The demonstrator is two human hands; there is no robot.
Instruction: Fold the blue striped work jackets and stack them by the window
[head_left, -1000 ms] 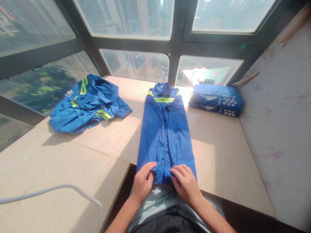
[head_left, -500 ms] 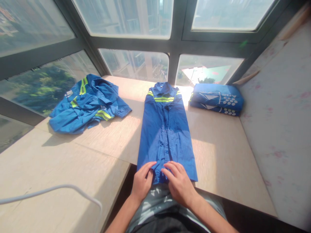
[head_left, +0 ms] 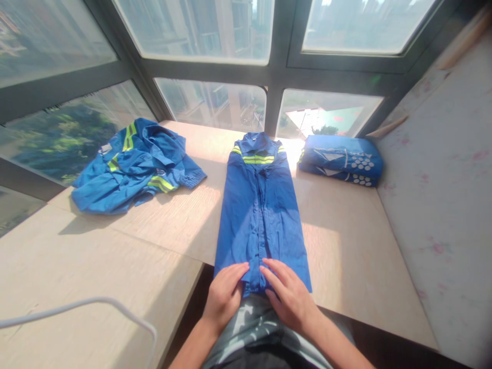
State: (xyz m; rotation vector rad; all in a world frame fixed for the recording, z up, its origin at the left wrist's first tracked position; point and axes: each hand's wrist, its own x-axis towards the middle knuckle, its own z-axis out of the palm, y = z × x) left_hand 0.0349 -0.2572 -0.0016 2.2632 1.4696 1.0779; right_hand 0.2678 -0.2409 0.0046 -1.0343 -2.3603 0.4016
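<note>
A blue work jacket (head_left: pixel 261 215) with yellow-green reflective stripes is folded into a long strip, its collar at the far end. At the near end, my left hand (head_left: pixel 226 289) curls its fingers over the cloth and closes on the lower edge; its thumb is partly hidden. My right hand (head_left: pixel 286 289) rests on the near end to the right of the front placket, fingers stretched out and apart from the thumb. Between the two hands, some bunched cloth shows at the hem.
To the left lies a crumpled blue jacket (head_left: pixel 130 174) with matching stripes. Folded blue garments (head_left: pixel 340 159) with white print are stacked at the right, near the wall (head_left: pixel 442 205). A white cable (head_left: pixel 88 302) crosses the pale wooden surface (head_left: pixel 154 230). Windows stand behind.
Both hands stay at the jacket's near end. My right-hand fingers have shifted slightly and the thumb shows more. The view has moved a little.
</note>
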